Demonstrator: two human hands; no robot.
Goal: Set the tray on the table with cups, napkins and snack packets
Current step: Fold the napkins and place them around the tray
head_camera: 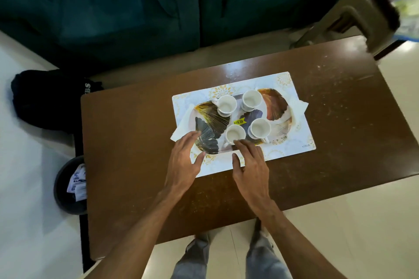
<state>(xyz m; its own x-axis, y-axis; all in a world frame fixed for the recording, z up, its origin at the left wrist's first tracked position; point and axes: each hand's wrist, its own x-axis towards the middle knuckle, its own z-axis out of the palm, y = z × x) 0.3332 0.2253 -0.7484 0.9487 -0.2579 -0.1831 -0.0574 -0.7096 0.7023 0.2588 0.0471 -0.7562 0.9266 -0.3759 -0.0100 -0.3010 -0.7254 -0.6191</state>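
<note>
A patterned tray [210, 120] with leaf prints and a yellow price sticker lies on a white placemat [292, 133] on the brown table [140, 165]. Several white cups stand upright on it; the nearest cup [235, 134] is at the tray's front edge. White napkins stick out from under the tray at its left end [181, 130] and its right end [299, 105]. My left hand [184, 161] rests with fingers spread on the tray's front left corner. My right hand [250, 161] lies open at the front edge, its fingertips touching the nearest cup's base. No snack packets show on the tray.
A teal sofa [136, 7] stands behind the table. A dark cloth bundle [45, 99] lies on the floor at the left. A dark round bin [68, 188] with white packets sits beside the table's left edge. A brown stool [362, 18] stands at the back right.
</note>
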